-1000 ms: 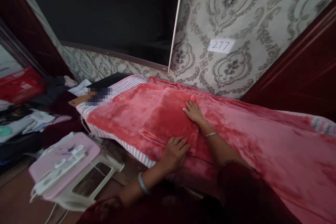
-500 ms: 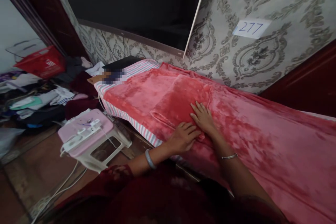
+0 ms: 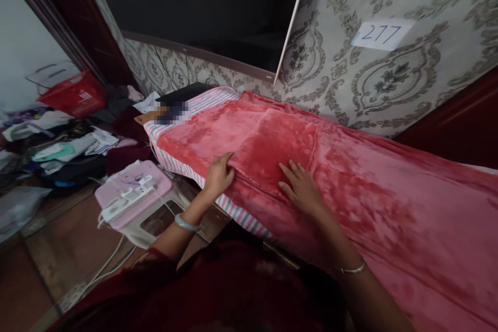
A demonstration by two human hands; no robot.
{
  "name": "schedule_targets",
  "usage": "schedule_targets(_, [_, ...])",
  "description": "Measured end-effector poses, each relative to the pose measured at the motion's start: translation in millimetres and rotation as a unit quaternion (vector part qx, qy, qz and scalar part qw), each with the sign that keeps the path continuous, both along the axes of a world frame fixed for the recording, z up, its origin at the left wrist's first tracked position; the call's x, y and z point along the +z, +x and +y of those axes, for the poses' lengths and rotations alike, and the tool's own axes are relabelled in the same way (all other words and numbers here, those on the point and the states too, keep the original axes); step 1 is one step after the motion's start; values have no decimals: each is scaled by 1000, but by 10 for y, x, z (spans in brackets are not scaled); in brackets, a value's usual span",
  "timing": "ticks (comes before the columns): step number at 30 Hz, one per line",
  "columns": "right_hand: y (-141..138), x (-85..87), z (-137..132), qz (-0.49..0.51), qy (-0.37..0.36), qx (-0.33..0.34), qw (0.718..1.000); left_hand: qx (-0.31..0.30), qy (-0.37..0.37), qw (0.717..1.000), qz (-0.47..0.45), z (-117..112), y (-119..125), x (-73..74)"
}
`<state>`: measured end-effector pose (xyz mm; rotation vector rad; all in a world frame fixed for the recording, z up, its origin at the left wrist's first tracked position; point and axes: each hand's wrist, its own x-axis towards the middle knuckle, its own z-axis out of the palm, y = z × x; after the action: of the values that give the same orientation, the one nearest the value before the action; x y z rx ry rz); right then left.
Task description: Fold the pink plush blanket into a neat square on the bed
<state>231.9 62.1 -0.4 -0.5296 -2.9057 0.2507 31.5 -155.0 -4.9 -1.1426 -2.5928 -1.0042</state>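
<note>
A folded red fleece cloth [image 3: 278,148] lies on a wide red fleece blanket [image 3: 389,202] that covers a bed. My left hand [image 3: 218,174] rests at the folded cloth's near left corner, its fingers curled against the edge. My right hand [image 3: 301,189] lies flat and open on the folded cloth's near right part, fingers spread. Both wrists wear bangles.
A striped sheet [image 3: 212,101] shows at the bed's left end. A pink stool [image 3: 134,202] with a white power strip stands on the floor to the left. Behind it lie piled clothes [image 3: 66,153] and a red basket [image 3: 73,96]. A patterned wall with a "277" label [image 3: 381,33] runs behind the bed.
My left hand has slid left along the folded cloth's near edge to its corner. My right hand has stayed on the cloth, drawing slightly nearer. The view has shifted little.
</note>
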Motion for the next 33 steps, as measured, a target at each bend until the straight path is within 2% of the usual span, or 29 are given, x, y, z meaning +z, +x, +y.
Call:
schedule_targets(4, [72, -44, -35, -23, 4, -2, 1000, 34, -45, 998, -31, 87, -80, 41])
schedule_targets(11, [107, -45, -105, -16, 6, -7, 1000, 28, -65, 997, 37, 29, -124, -49])
schedule_targets(16, [78, -1, -136, -12, -6, -11, 1000, -17, -55, 998, 29, 4, -244, -44])
schedule_targets(20, [102, 5, -85, 1, -27, 9, 1000, -60, -27, 998, -22, -82, -388, -4])
schedule_targets(23, [115, 26, 22, 22, -60, 26, 998, -118, 27, 986, -112, -196, -505, 97])
schedule_targets(25, [73, 72, 108, 57, -73, 13, 996, -136, 73, 978, -144, -216, -547, 226])
schedule_targets(27, [-33, 151, 180, 96, -73, -18, 993, -139, 102, 977, -125, -118, -522, 395])
schedule_targets(29, [-191, 254, 217, 118, -63, -56, 989, -146, 91, 982, -75, 117, -419, 567])
schedule_targets(31, [-356, 352, 211, 110, -47, -98, 988, -156, 28, 987, -16, 437, -266, 688])
schedule_targets(33, [-482, 412, 167, 76, -35, -136, 987, -150, -69, 986, 33, 739, -117, 723])
